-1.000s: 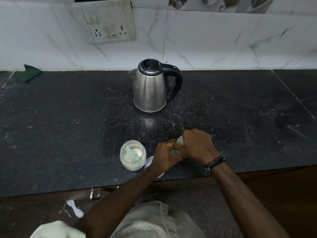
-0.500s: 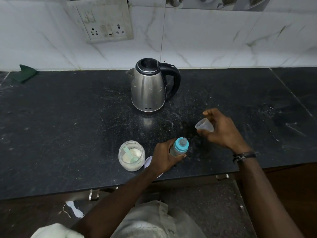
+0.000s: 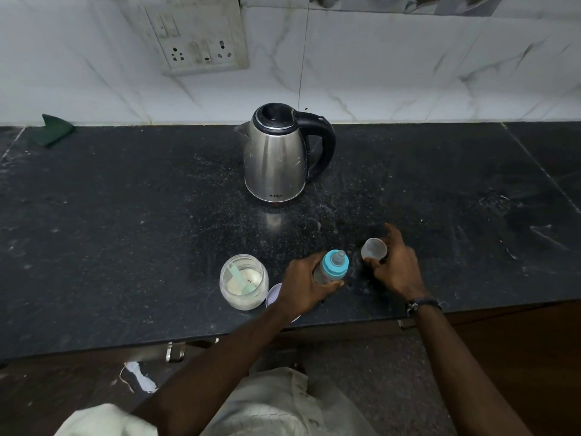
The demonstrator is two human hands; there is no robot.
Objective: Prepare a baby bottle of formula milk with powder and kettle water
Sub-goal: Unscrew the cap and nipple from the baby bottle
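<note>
My left hand [image 3: 303, 286] grips a small baby bottle [image 3: 332, 268] with a blue collar and teat, standing near the counter's front edge. To its right, my right hand [image 3: 397, 267] holds the bottle's clear cap [image 3: 374, 249], low over or on the counter, its mouth turned up toward me. An open glass jar of white formula powder [image 3: 243, 281] with a pale green scoop inside stands left of the bottle. The steel electric kettle [image 3: 276, 155] with a black handle and closed lid sits further back, centre.
The black stone counter [image 3: 125, 231] is dusted with powder. A pale round jar lid [image 3: 273, 296] lies partly hidden under my left wrist. A green cloth [image 3: 52, 130] lies at the back left. A wall socket panel [image 3: 196, 36] is above the kettle.
My right hand pulled the clear cap off the bottle, carried it right, then lowered it toward the counter beside the bottle. My left hand kept hold of the bottle.
</note>
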